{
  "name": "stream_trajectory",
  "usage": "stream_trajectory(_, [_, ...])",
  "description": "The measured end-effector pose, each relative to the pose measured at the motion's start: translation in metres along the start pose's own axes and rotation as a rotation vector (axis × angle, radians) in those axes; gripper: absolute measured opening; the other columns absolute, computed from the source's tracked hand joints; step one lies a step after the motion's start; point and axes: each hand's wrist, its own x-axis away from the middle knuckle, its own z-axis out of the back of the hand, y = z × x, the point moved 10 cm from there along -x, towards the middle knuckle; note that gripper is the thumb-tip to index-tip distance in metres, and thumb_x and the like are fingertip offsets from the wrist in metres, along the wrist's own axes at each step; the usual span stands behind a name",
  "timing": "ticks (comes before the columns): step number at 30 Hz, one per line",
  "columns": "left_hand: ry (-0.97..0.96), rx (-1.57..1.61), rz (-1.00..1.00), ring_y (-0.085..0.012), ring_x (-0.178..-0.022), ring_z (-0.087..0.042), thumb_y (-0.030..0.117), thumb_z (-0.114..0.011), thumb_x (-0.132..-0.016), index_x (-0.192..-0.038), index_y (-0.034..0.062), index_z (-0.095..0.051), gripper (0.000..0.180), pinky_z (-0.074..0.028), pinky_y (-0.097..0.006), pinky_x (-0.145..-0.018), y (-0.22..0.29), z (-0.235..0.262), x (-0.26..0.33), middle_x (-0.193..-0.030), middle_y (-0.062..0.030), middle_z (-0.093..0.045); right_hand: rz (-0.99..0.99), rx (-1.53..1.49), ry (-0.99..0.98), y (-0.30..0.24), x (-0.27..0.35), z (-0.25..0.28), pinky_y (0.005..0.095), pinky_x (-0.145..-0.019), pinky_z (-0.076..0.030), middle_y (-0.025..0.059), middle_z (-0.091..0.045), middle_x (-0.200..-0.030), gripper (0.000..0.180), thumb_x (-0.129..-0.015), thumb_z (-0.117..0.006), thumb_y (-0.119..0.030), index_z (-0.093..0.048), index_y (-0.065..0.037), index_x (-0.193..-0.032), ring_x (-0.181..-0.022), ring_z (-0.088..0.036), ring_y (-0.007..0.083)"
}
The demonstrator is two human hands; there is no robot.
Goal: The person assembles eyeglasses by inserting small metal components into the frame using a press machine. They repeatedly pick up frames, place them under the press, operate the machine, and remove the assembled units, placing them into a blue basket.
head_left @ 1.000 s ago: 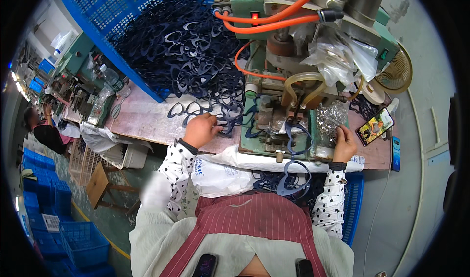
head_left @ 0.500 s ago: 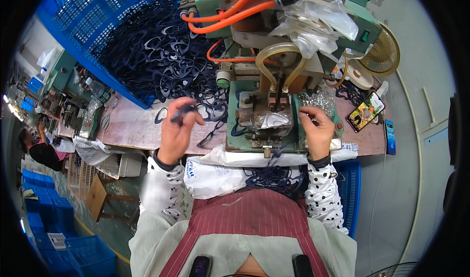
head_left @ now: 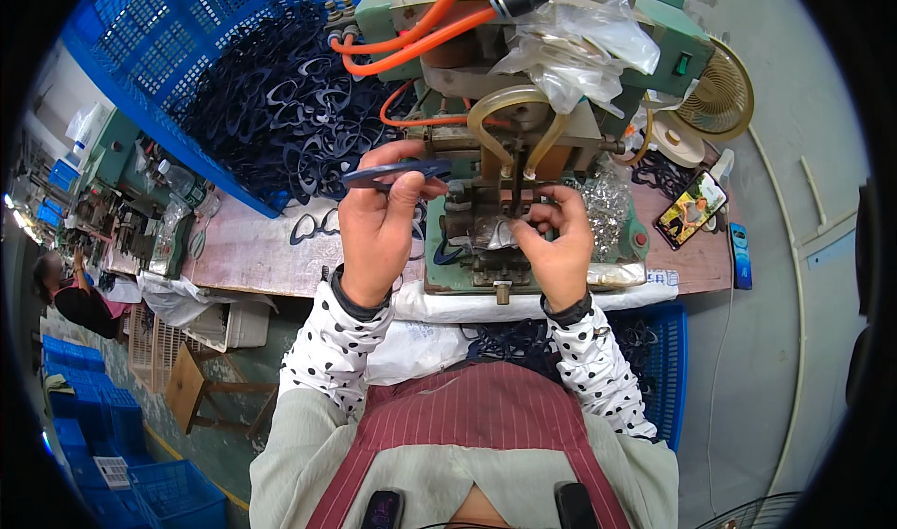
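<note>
My left hand (head_left: 381, 222) has come up from the bench, pinching a dark plastic frame (head_left: 397, 171) beside the green press (head_left: 509, 202) — my right hand (head_left: 558, 239) pinches something small at its clamp — so feed the frame in level.

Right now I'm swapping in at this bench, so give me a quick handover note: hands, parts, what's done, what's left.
Left hand: pinches one dark blue eyeglass frame, raised beside the green press machine.
Right hand: fingers at the machine's fixture; whether it grips anything I cannot tell.
Parts: a heap of frames fills the blue crate on the left; a few lie on the bench.
Done: frame picked up.
Left: it is not yet seated in the fixture.
</note>
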Motion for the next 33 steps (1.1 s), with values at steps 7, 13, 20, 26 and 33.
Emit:
stream_trajectory(7, [-0.352, -0.548, -0.551, -0.0282, -0.089, -0.064, 0.001, -0.064, -0.076, -0.114, 0.0034, -0.062, 0.038, -0.05, -0.041, -0.082, 0.022, -0.056, 0.058, -0.101, -0.0104, -0.066, -0.027, -0.143, 0.017, 0.014, 0.002, 0.0, 0.025, -0.07, -0.048, 0.0071, -0.068, -0.084, 0.051, -0.074, -0.074, 0.0, -0.047, 0.003, -0.117, -0.073, -0.059, 0.0099])
stream_trajectory(13, [-0.663, -0.347, -0.689, -0.0294, -0.111, -0.06, 0.008, -0.065, -0.083, -0.119, 0.0016, -0.06, 0.037, -0.044, -0.047, -0.1, 0.007, -0.114, 0.105, -0.124, -0.0143, -0.062, 0.08, 0.036, 0.094, 0.023, -0.014, 0.057, 0.0258, -0.075, -0.05, 0.0087, -0.069, -0.091, 0.042, -0.08, -0.069, 0.0, -0.053, 0.0, -0.118, -0.084, -0.062, 0.0126])
stream_trajectory(20, [-0.709, -0.307, -0.687, -0.0262, -0.11, -0.061, 0.006, -0.062, -0.085, -0.121, 0.0013, -0.058, 0.036, -0.046, -0.044, -0.099, 0.004, -0.117, 0.098, -0.124, -0.0139, -0.062, -0.006, 0.558, 0.324, 0.107, -0.015, 0.157, 0.0323, -0.074, -0.051, 0.0115, -0.068, -0.088, 0.024, -0.082, -0.067, -0.007, -0.065, -0.004, -0.106, -0.08, -0.066, 0.0227])
stream_trajectory(26, [-0.694, -0.339, -0.67, -0.0263, -0.108, -0.061, 0.006, -0.063, -0.084, -0.121, 0.0034, -0.059, 0.038, -0.047, -0.043, -0.097, 0.004, -0.116, 0.098, -0.125, -0.0122, -0.062, 0.406, 0.968, -0.063, 0.058, -0.018, 0.07, 0.0422, -0.083, -0.046, 0.0088, -0.066, -0.104, 0.031, -0.077, -0.068, -0.011, -0.067, -0.011, -0.108, -0.097, -0.06, 0.0317])
stream_trajectory(33, [-0.695, -0.383, -0.676, -0.0262, -0.112, -0.06, 0.006, -0.061, -0.084, -0.124, 0.0044, -0.058, 0.04, -0.043, -0.045, -0.101, 0.003, -0.118, 0.102, -0.128, -0.0116, -0.06, 0.429, 1.116, -0.11, 0.087, -0.014, 0.072, 0.0439, -0.076, -0.043, 0.0071, -0.061, -0.092, 0.018, -0.075, -0.069, -0.013, -0.068, -0.01, -0.093, -0.091, -0.055, 0.0299])
